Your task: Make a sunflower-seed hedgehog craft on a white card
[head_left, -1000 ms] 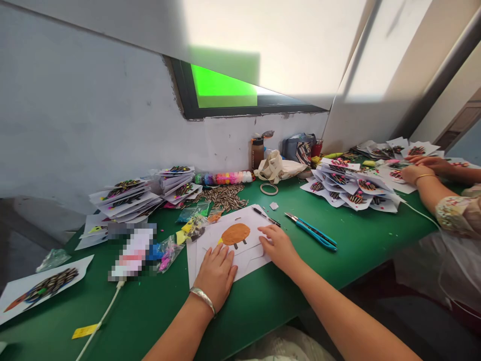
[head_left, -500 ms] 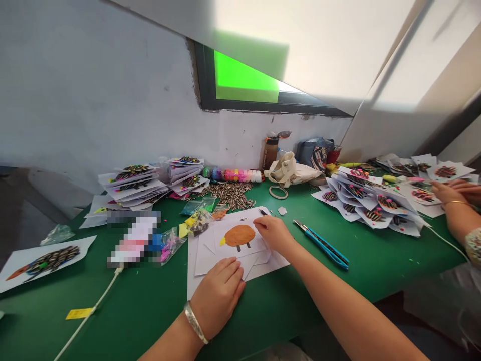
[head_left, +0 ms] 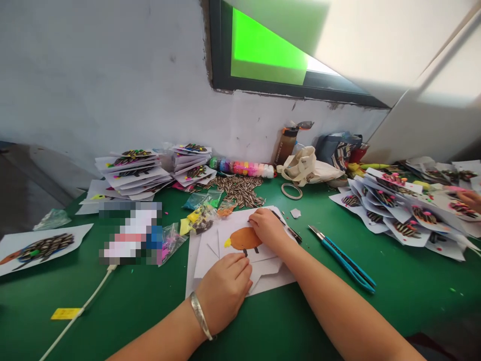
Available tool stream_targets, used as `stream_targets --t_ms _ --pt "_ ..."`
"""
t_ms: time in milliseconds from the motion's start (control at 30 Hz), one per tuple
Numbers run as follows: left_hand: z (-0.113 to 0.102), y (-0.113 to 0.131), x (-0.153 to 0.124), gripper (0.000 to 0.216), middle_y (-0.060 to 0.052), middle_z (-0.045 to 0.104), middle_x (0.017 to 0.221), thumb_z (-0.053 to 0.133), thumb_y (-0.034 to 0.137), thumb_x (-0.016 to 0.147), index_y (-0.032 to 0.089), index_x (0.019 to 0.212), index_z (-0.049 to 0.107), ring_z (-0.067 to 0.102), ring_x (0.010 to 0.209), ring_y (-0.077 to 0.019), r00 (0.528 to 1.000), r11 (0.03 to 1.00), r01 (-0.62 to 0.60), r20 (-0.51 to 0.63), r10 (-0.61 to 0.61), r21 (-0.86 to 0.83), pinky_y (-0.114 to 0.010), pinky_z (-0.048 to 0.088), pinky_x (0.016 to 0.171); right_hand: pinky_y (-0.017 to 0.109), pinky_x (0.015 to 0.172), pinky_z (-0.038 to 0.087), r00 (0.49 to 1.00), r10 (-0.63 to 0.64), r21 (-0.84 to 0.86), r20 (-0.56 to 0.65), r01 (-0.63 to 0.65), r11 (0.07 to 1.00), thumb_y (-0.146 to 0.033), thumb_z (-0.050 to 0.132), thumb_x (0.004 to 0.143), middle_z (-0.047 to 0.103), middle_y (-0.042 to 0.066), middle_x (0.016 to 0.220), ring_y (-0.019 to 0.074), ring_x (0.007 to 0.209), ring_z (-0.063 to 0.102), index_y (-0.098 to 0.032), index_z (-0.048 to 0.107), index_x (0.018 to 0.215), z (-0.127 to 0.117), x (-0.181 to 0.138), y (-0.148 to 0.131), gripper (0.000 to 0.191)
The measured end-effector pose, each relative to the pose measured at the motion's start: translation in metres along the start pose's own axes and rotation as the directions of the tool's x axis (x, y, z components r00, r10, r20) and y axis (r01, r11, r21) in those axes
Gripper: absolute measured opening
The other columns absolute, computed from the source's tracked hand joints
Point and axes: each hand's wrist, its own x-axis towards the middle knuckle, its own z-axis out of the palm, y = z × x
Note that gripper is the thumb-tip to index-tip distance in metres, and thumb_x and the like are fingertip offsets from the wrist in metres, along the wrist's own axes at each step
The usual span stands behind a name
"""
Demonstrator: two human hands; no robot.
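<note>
A white sheet [head_left: 237, 228] bears an orange clay bird shape [head_left: 240, 238] with a yellow head and dark legs, lying on larger white papers [head_left: 199, 250]. My left hand [head_left: 224, 283], silver bangle at its wrist, rests flat on the papers' lower edge, fingers stretched out together. At the sheet's upper edge, just above the orange shape, my right hand [head_left: 269, 229] has its fingertips pinched on a small sunflower seed, mostly hidden by them. A black pen [head_left: 288, 228] lies beside my right hand. The blue tweezers [head_left: 343, 258] are farther right on the table.
Loose sunflower seeds [head_left: 240, 189] are heaped behind the papers, near clay bags [head_left: 199, 216] and a tape roll [head_left: 291, 191]. Stacks of seed-covered cards [head_left: 131, 173] stand left, more cards [head_left: 406, 215] right. Another person's hand [head_left: 471, 199] shows at the far right. A white cable [head_left: 86, 303] crosses the left.
My right hand has moved in over the sheet's upper edge, its fingertips now where the lone seed lay. The pen is more exposed. My left hand stays put while the view shifts.
</note>
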Motion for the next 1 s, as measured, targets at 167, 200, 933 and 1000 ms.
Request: stream_targets --t_ms 167,200,933,1000 --pt "0.005 -0.002 -0.007 0.024 -0.014 0.070 0.106 0.049 0.013 0.089 0.010 0.108 0.064 0.063 0.106 -0.0264 0.999 0.998 0.041 0.008 -0.040 -0.046 -0.043 0.056 0.093 0.030 0.077 0.037 0.999 -0.003 -0.028 -0.032 0.002 1.000 -0.012 0.045 0.092 0.062 0.009 0.085 0.0202 0.083 0.053 -0.016 0.065 0.077 0.005 0.001 -0.001 0.025" --pt "0.005 -0.001 -0.007 0.024 -0.014 0.070 0.105 0.050 0.013 0.089 0.009 0.108 0.064 0.063 0.106 -0.0267 0.999 0.998 0.045 0.011 -0.044 -0.053 -0.043 0.056 0.093 0.030 0.078 0.037 0.999 0.004 -0.032 -0.046 -0.006 0.999 -0.012 0.044 0.093 0.062 0.010 0.087 0.0206 0.084 0.053 -0.016 0.064 0.080 0.001 -0.001 -0.001 0.024" --pt "-0.001 0.005 -0.002 0.027 -0.013 0.071 0.102 0.046 0.009 0.088 0.006 0.106 0.066 0.064 0.102 -0.0267 0.997 0.997 0.072 0.042 -0.071 -0.028 -0.041 0.054 0.095 0.034 0.064 0.044 0.993 -0.108 0.159 -0.055 0.116 0.980 -0.013 0.045 0.091 0.058 0.005 0.076 0.0201 0.072 0.053 -0.020 0.064 0.090 -0.023 -0.081 -0.043 0.020" --pt "-0.002 0.006 -0.003 0.026 -0.012 0.071 0.100 0.044 0.008 0.089 0.007 0.102 0.066 0.064 0.100 -0.0264 0.997 0.998 0.068 0.043 -0.067 -0.012 -0.041 0.055 0.094 0.033 0.066 0.045 0.991 -0.106 0.210 -0.081 0.121 0.970 -0.012 0.046 0.091 0.060 0.005 0.078 0.0197 0.074 0.054 -0.020 0.064 0.093 -0.025 -0.080 -0.043 0.020"
